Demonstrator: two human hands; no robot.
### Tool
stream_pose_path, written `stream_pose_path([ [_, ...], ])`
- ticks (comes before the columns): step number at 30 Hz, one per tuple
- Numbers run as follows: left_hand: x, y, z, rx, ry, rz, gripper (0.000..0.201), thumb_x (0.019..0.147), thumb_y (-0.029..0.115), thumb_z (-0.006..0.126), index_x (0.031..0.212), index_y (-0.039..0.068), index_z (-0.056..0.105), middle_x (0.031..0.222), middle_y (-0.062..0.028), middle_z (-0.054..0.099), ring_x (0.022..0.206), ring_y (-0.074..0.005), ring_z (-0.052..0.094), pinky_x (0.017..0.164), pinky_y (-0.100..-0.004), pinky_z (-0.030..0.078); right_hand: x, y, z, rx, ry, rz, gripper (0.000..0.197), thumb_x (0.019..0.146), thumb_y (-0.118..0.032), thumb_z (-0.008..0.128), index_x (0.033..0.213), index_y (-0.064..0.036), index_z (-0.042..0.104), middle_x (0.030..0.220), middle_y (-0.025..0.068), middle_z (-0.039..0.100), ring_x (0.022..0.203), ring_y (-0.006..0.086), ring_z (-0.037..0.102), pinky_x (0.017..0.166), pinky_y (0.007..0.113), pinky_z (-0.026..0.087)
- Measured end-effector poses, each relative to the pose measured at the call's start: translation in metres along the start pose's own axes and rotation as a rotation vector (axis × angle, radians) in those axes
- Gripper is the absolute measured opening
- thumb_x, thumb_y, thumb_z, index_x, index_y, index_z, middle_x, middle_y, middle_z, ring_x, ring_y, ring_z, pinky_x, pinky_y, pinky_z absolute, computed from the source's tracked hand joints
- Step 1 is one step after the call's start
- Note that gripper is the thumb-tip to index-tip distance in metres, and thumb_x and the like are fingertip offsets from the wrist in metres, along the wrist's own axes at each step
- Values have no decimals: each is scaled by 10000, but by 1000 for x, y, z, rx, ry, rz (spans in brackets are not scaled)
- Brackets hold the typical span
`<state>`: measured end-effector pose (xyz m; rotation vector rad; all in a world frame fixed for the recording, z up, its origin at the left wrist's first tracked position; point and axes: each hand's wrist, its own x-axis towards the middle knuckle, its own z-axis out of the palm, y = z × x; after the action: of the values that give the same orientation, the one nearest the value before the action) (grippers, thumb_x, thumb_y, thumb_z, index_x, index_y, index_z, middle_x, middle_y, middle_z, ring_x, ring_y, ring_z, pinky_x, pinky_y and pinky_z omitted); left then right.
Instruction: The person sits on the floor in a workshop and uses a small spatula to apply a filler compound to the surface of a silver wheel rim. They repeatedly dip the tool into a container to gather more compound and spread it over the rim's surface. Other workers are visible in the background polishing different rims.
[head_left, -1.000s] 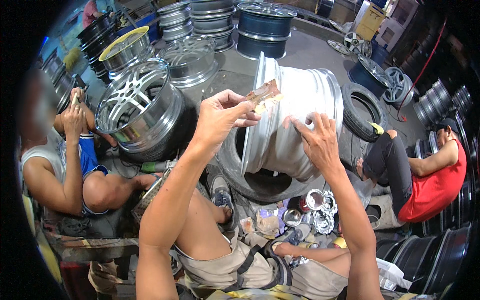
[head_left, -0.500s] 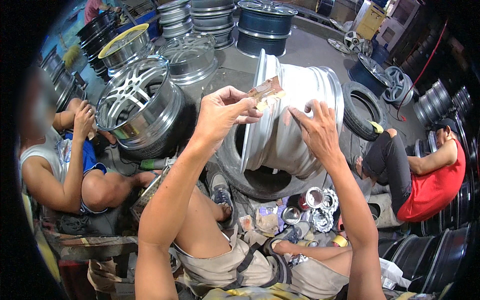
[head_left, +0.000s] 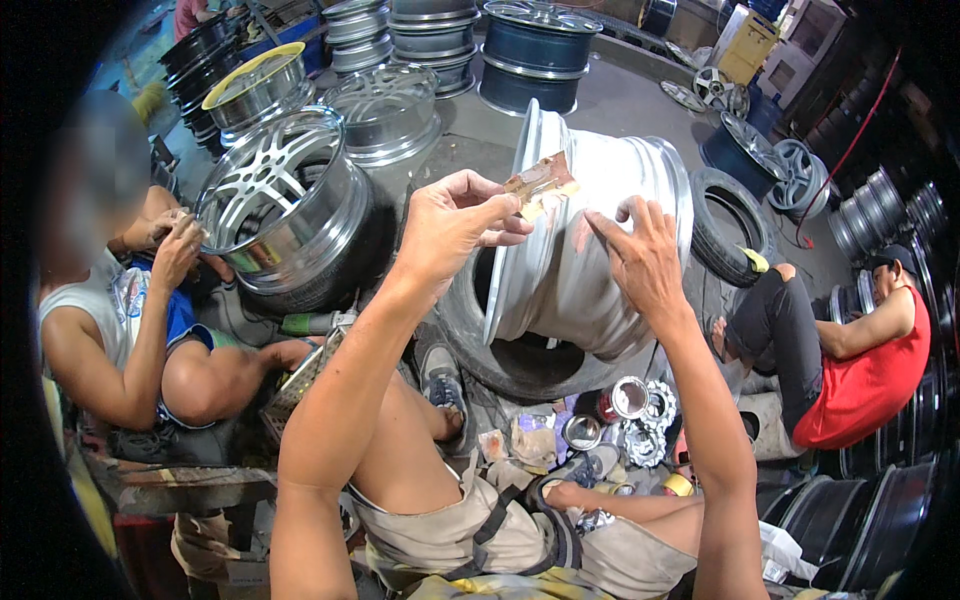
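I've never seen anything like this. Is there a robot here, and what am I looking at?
There's no robot: these are a person's own two bare hands. The view comes from the left of two wide cameras worn on the head, looking down, which is why straight edges bend near the border.

The left hand pinches a brown-and-cream scrap. The right hand holds nothing visible; it seems to touch the silver wheel rim near a pinkish patch. A dark tyre lies beneath the rim.

On the ground nearby are a red open can and a yellow roll. Another person in a red top sits at the right.
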<state>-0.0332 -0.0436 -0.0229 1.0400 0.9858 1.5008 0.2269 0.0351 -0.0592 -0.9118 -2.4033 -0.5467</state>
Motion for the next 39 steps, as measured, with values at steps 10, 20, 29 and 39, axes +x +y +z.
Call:
stream_pose_path([
  [10, -1, 0, -4, 14, 4, 7, 139, 926, 106, 722, 930, -14, 652, 860, -115, 701, 812, -188, 731, 731, -303, 637, -18, -16, -6, 19, -111, -61, 454, 778, -89, 688, 1217, -203, 691, 1054, 68, 524, 1010, 243, 513, 833, 395, 411],
  [20, 0, -1, -1, 21, 4, 3, 130, 924, 99, 724, 933, -9, 651, 872, -121, 702, 811, -186, 731, 733, -307, 639, -18, 2, -5, -14, -81, -80, 560, 754, -90, 696, 1281, -279, 677, 1026, 64, 508, 977, 247, 502, 836, 397, 398],
  [29, 1, 0, -4, 3, 1, 4, 132, 922, 98, 724, 938, -9, 648, 872, -119, 704, 814, -182, 730, 733, -304, 640, -16, -4, -7, 38, -92, -51, 533, 781, -104, 676, 1286, -273, 679, 1032, 73, 513, 972, 254, 506, 839, 400, 398],
  [39, 1, -1, -1, 12, -7, 7, 123, 927, 92, 717, 932, -11, 651, 867, -122, 704, 813, -183, 731, 731, -294, 638, 2, 3, 1, -15, -26, -56, 499, 751, -85, 696, 1227, -236, 702, 1038, 61, 527, 979, 235, 511, 822, 384, 401],
])
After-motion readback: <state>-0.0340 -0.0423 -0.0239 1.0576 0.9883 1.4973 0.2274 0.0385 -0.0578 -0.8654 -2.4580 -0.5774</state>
